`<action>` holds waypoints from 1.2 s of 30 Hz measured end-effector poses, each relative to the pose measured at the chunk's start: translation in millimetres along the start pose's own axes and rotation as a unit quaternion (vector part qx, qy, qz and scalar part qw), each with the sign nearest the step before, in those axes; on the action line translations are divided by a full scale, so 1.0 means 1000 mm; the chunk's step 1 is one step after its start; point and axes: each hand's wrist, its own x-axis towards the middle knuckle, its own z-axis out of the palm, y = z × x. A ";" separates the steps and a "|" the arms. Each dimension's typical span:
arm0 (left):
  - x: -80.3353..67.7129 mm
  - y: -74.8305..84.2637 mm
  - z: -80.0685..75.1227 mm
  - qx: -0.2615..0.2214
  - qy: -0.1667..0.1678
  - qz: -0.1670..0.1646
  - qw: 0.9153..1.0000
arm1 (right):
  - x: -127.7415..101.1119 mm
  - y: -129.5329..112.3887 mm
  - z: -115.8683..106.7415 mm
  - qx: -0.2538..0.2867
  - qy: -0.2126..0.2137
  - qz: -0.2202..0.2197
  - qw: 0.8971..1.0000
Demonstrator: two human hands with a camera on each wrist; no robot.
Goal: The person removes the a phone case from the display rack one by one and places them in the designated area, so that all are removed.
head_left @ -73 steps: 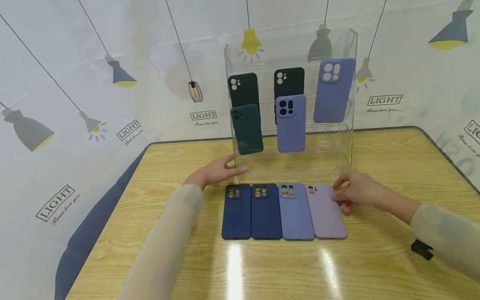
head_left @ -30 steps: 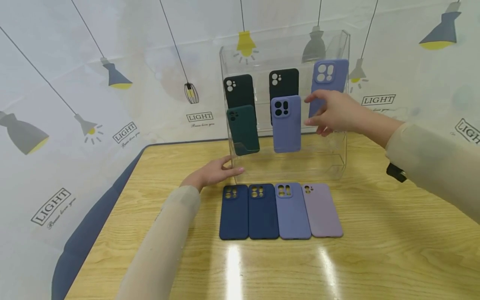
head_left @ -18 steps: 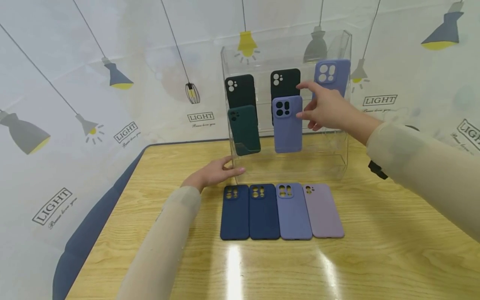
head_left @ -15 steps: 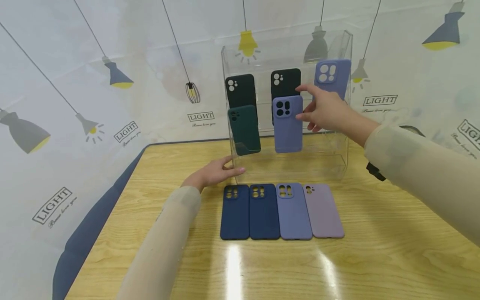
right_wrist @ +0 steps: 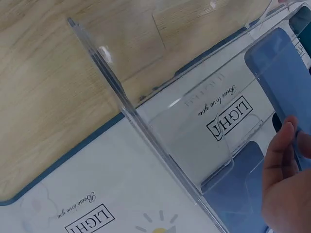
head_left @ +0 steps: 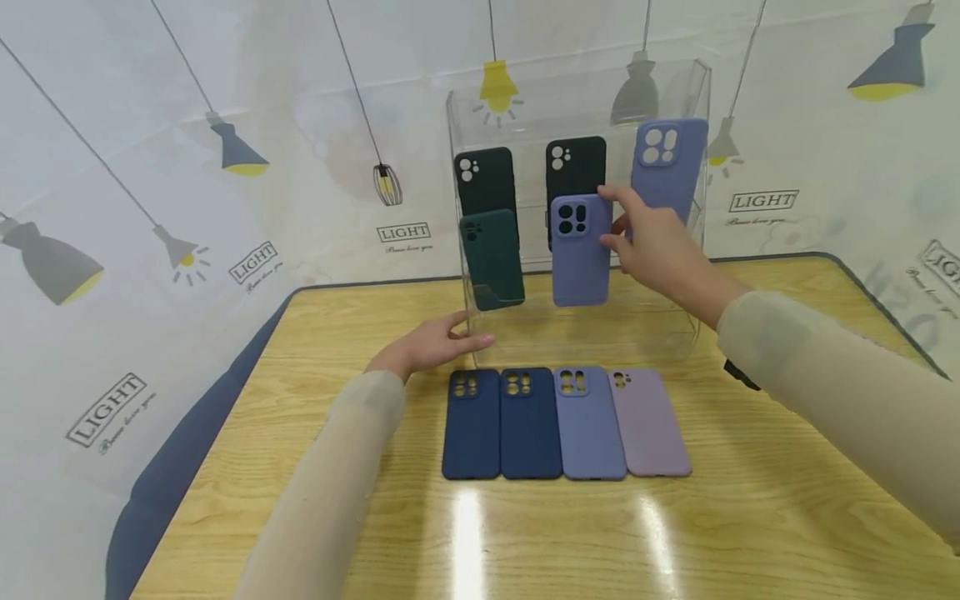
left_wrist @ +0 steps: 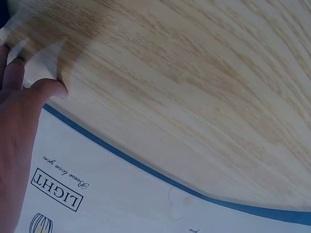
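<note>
Up at the clear acrylic tiered display stand [head_left: 697, 92] at the back of the wooden worktop [head_left: 787, 517], the person's right hand [head_left: 656, 242] is reaching across and pinching the right edge of the periwinkle-blue silicone phone case [head_left: 579, 258] standing upright in the middle tier, thumb and forefinger curling round its side. Meanwhile the left hand [head_left: 431, 343] is lying relaxed and flat on the worktop, fingertips touching the stand's lower left corner as if steadying it, gripping nothing. Five cases are standing in the stand: two black silicone cases [head_left: 486, 179] side by side on the upper tier, a dark green silicone case [head_left: 493, 260] just below the left one, the periwinkle one being handled, and a larger lavender-blue silicone case [head_left: 671, 167] at upper right. Just in front of the stand, four more are lying face down in a tidy row, edges touching: two navy silicone cases [head_left: 471, 425], a periwinkle-blue flat-lying case [head_left: 589, 427] and a pale lilac silicone case [head_left: 649, 425]. To my eye, the job is looking roughly half done.
</note>
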 end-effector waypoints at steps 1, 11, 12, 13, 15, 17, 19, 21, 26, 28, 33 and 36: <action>0.001 0.001 0.000 0.001 0.000 -0.002 1.000 | -0.001 0.002 0.001 -0.002 0.008 -0.009 1.000; 0.005 0.004 -0.002 0.017 0.006 0.002 1.000 | -0.005 0.005 0.006 0.012 0.000 0.002 1.000; 0.005 0.004 -0.002 0.020 0.008 0.005 1.000 | -0.004 0.006 0.006 0.011 -0.005 0.008 1.000; 0.006 0.004 -0.002 0.023 0.009 0.008 1.000 | -0.004 0.006 0.007 0.011 -0.011 0.014 1.000; 0.006 0.004 -0.001 0.029 0.010 0.013 0.999 | -0.003 0.007 0.008 0.009 -0.019 0.025 0.999; 0.006 0.004 -0.001 0.032 0.009 0.016 0.999 | -0.001 0.008 0.009 0.008 -0.023 0.032 0.999; 0.006 0.004 0.000 0.035 0.009 0.018 0.999 | 0.001 0.009 0.010 0.009 -0.024 0.037 0.999; 0.006 0.004 0.000 0.035 0.011 0.019 0.999 | 0.003 0.009 0.010 0.009 -0.025 0.042 0.999; 0.006 0.005 0.001 0.033 0.012 0.017 0.999 | 0.005 0.009 0.009 0.014 -0.025 0.048 0.998; 0.006 0.005 0.001 0.032 0.013 0.016 0.999 | 0.005 0.010 0.009 0.017 -0.026 0.048 0.998; 0.006 0.004 0.002 0.031 0.018 0.016 0.999 | 0.005 0.011 0.010 0.020 -0.023 0.043 0.999; 0.005 0.003 0.003 0.036 0.022 0.018 0.999 | 0.002 0.011 0.011 0.025 -0.020 0.038 0.999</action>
